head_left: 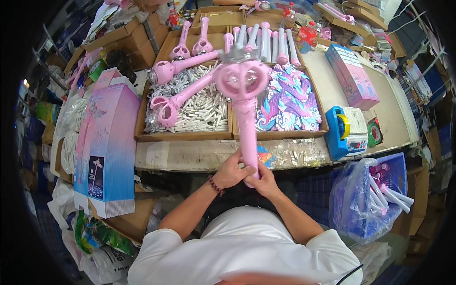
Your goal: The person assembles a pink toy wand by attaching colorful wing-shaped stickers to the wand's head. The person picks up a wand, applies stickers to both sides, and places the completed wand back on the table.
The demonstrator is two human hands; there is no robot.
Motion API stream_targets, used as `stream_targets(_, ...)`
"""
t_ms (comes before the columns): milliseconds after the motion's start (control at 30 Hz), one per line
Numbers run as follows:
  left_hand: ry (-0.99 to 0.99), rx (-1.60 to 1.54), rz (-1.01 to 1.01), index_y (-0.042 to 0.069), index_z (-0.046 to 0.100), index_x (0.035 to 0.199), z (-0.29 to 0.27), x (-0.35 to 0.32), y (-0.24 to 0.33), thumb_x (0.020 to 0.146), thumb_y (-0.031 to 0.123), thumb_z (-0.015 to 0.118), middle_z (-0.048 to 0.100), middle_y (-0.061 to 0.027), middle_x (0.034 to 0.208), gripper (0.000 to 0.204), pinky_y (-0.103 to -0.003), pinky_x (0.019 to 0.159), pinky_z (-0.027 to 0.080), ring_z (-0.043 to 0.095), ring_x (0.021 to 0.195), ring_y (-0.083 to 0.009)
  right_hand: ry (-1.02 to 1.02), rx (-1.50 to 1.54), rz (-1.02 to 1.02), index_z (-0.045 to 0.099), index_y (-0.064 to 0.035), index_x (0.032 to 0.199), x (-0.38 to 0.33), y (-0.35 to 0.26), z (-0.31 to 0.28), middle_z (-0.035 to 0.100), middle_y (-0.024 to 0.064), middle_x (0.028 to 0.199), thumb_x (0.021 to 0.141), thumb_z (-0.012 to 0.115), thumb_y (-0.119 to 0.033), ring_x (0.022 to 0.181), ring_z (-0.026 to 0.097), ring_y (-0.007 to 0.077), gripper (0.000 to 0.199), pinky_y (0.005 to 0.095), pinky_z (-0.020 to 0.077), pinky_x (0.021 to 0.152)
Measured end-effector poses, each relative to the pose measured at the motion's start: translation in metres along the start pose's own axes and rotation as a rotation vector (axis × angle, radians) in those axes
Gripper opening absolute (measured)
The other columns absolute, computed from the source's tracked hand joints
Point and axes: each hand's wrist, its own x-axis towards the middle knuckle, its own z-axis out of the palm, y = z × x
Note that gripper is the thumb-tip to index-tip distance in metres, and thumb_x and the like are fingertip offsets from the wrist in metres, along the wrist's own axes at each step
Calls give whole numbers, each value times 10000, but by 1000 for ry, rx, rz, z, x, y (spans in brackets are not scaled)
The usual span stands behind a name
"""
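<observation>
A pink toy wand (pixel 247 123) stands upright in front of me, its round openwork head topped by a clear crown-like piece. My left hand (pixel 230 172) is wrapped round the lower end of the handle. My right hand (pixel 264 182) closes on the same end from the other side. Behind the wand's head, more pink wands (pixel 166 113) lie across a cardboard tray (pixel 185 136) of white sticks and pale cords. Purple and blue printed cutouts (pixel 289 102) fill the tray beside it, partly hidden by the held wand.
A stack of pink-blue folded boxes (pixel 111 142) stands at left. Right of the trays are a blue tape dispenser (pixel 338 135), green tape roll (pixel 375 134) and a pink-blue box (pixel 352 78). A blue crate (pixel 349 204) holds wand parts. Another person's hand (pixel 249 3) shows at the far edge.
</observation>
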Motion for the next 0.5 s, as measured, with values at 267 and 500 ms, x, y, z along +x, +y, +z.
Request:
stream_targets(267,197,899,380,4,580,1117,-36,35,-10,805,437,654,562,-184,1197,539,-441,985,387,483,1168,-357,437,-317,-102,591,-3,1046,51,-80,-78,590,39,792,848,660,-245,651,552,95,320,248,458,531)
stream_targets(500,308,966,350,32,612,1001,-37,18,-45,785,252,687,585,-135,1081,317,-446,935,397,517,1061,-345,526,-439,-27,613,3,843,198,-174,-160,557,46,618,855,609,-344,395,462,110,346,269,305,283)
